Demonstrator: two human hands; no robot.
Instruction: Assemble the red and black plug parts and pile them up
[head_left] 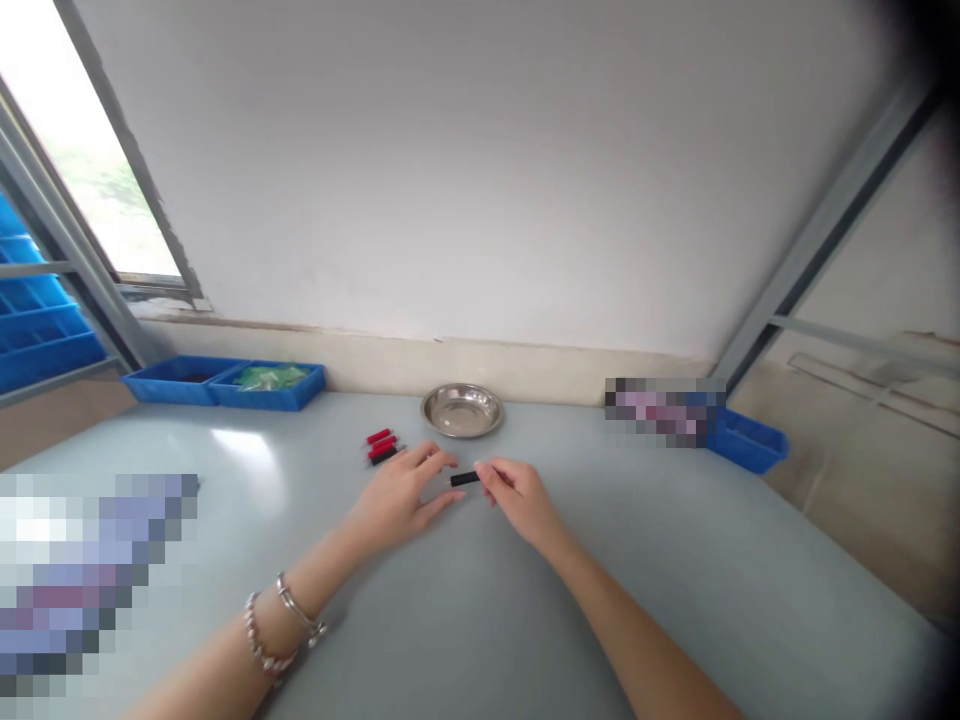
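My right hand (517, 495) pinches a small black cylinder (464, 479) by its right end, just above the grey table (675, 560). My left hand (405, 490) rests on the table with its fingers spread, fingertips close to the cylinder's left end, holding nothing. Just beyond my left hand lie two red pieces (380, 442) and a black piece (384, 457) of similar shape. A round steel dish (461, 410) stands behind them near the wall.
Two blue bins (225, 382) sit at the back left, one with green parts. Another blue bin (746, 440) is at the back right. Blue shelving (37, 320) stands at the far left by a window. A white wall backs the table.
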